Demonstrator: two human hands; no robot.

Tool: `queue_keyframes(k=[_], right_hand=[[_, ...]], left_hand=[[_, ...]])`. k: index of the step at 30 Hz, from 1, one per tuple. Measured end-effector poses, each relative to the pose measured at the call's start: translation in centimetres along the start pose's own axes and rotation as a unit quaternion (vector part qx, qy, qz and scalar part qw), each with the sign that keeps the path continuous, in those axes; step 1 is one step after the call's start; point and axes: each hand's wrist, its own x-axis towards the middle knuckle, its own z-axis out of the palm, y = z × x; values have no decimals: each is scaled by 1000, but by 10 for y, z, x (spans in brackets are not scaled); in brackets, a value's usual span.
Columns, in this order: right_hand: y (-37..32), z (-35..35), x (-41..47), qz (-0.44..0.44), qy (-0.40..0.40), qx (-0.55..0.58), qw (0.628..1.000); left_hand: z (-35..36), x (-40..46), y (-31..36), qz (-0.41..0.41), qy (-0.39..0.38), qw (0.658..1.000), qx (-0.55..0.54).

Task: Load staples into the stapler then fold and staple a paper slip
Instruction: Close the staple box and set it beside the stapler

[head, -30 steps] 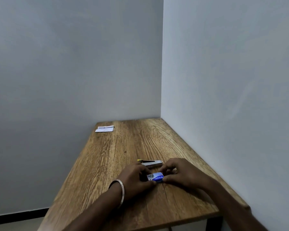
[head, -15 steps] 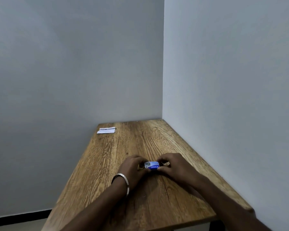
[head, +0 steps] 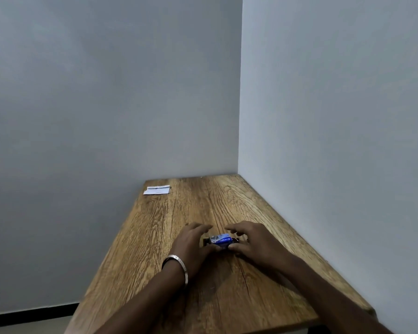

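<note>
Wooden table (head: 227, 297): grained brown top with a dark crack running along it; it fills the near and middle ground and is set into the corner of two grey walls.
Left arm: enters at 7 o'clock, with a metal bangle (head: 179, 267) on the wrist.
Left hand (head: 193, 242): at about 6 o'clock of the view, fingers spread and curved, thumb touching the near side of the box; the other fingers arch above the table beyond it.
Right hand (head: 253, 239): just beside the left, at its 3 o'clock; thumb against the near right end of the box, fingers apart and arched over.
Staple box (head: 221, 239): small, blue and white, pinched between the two thumbs, close above or on the table; which, I cannot tell.
Stapler (head: 206, 241): only a dark end shows, just left of the box; the rest is hidden.
Paper slip (head: 156, 189): white, flat, at the table's far left corner, 11 o'clock from the hands, well apart from them.
</note>
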Motion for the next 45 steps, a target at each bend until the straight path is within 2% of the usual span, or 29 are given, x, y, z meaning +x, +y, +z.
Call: queue_keyframes(k=[11, 20, 33, 45], right_hand=[[-7, 3, -1, 11, 40, -20, 999], [3, -1, 24, 45, 31, -36, 998], [43, 12, 104, 79, 39, -6, 996], [99, 28, 205, 96, 58, -12, 994]], left_hand=[[0, 4, 1, 12, -23, 1000, 2], [14, 32, -4, -5, -35, 999, 20], [49, 116, -33, -39, -12, 999, 7], [81, 216, -72, -64, -27, 998, 2]])
